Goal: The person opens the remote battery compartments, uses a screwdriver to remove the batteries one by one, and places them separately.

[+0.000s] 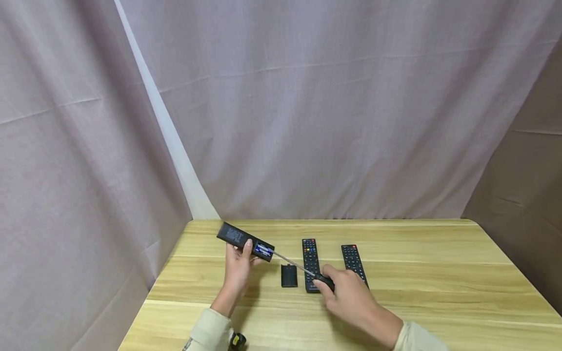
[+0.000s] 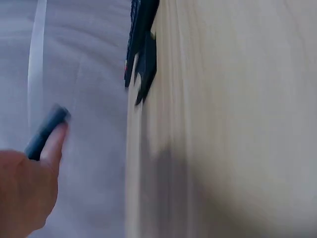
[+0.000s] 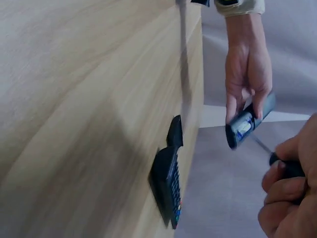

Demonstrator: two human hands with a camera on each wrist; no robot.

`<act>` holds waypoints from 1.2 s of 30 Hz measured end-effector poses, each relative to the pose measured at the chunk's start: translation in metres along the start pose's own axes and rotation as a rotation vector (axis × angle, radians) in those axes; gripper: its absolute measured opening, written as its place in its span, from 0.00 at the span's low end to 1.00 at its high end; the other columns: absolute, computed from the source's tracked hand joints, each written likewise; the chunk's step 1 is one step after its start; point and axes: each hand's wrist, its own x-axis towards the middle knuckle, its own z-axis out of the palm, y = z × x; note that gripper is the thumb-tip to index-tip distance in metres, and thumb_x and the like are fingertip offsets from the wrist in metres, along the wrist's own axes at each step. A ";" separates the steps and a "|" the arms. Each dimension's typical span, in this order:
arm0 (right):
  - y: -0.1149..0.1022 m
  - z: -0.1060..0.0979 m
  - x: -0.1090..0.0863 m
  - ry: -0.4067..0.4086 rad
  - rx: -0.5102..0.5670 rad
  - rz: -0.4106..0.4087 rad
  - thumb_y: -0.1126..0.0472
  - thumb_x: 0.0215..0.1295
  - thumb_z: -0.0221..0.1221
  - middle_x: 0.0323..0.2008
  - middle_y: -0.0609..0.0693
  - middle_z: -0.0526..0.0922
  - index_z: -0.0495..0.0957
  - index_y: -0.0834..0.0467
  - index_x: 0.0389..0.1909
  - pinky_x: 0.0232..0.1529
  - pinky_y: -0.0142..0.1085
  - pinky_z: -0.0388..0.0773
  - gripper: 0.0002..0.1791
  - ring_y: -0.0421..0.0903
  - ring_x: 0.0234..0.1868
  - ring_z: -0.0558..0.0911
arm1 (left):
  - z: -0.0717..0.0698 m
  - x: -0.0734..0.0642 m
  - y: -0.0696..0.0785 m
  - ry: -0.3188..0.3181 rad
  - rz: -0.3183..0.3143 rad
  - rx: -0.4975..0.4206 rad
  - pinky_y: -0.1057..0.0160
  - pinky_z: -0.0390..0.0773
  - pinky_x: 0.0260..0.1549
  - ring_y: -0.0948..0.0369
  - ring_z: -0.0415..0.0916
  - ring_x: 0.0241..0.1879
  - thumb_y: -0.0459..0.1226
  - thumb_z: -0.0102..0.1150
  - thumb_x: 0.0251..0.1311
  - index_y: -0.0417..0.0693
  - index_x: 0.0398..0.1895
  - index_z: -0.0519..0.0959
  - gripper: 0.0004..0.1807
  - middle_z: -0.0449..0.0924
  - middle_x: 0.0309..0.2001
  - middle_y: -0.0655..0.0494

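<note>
Remote control point(image 1: 232, 235): being gripped in left, nearer hand point(image 1: 239, 268) above table point(image 1: 417, 273), slanting lengthwise down toward right hand point(image 1: 351, 295); gripping screwdriver point(image 1: 325, 281) in right, aiming it at exposed batteries point(image 1: 263, 249), contact unclear

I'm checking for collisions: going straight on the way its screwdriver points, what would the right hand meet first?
Probably the remote in the left hand, around its exposed batteries; the screwdriver seems to end there, though depth is unclear.
</note>
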 end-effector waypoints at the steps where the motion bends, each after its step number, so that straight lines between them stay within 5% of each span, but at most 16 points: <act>1: 0.000 0.000 0.000 0.004 0.010 0.001 0.56 0.72 0.69 0.18 0.36 0.72 0.79 0.50 0.36 0.19 0.26 0.64 0.08 0.31 0.19 0.66 | 0.002 -0.001 -0.001 -0.012 -0.001 -0.009 0.53 0.94 0.46 0.59 0.91 0.43 0.35 0.44 0.85 0.43 0.68 0.58 0.16 0.83 0.57 0.32; 5: -0.005 -0.005 0.003 0.015 -0.004 -0.015 0.55 0.72 0.68 0.17 0.36 0.69 0.78 0.49 0.36 0.21 0.27 0.64 0.08 0.32 0.20 0.66 | 0.009 -0.003 -0.004 -0.024 -0.007 -0.037 0.53 0.94 0.45 0.59 0.92 0.43 0.35 0.45 0.85 0.42 0.68 0.58 0.16 0.85 0.55 0.32; 14: 0.002 -0.013 -0.002 0.002 -0.044 -0.002 0.56 0.71 0.69 0.18 0.37 0.72 0.78 0.49 0.33 0.23 0.27 0.64 0.09 0.32 0.20 0.66 | 0.005 0.000 -0.001 0.065 -0.002 -0.066 0.53 0.94 0.45 0.59 0.91 0.41 0.34 0.45 0.84 0.44 0.69 0.59 0.17 0.84 0.54 0.36; 27: 0.008 -0.014 -0.003 0.001 -0.053 0.003 0.55 0.70 0.70 0.16 0.36 0.68 0.75 0.47 0.30 0.21 0.27 0.62 0.13 0.32 0.19 0.65 | 0.005 -0.002 -0.001 0.068 0.013 -0.067 0.53 0.93 0.47 0.58 0.91 0.43 0.33 0.45 0.84 0.44 0.69 0.59 0.17 0.84 0.54 0.39; 36: -0.002 -0.011 -0.002 0.024 -0.212 -0.080 0.57 0.69 0.70 0.24 0.43 0.86 0.83 0.54 0.37 0.25 0.32 0.78 0.07 0.35 0.23 0.79 | 0.012 -0.007 -0.003 0.051 0.067 0.063 0.56 0.93 0.49 0.57 0.88 0.47 0.31 0.48 0.83 0.40 0.68 0.62 0.17 0.80 0.57 0.36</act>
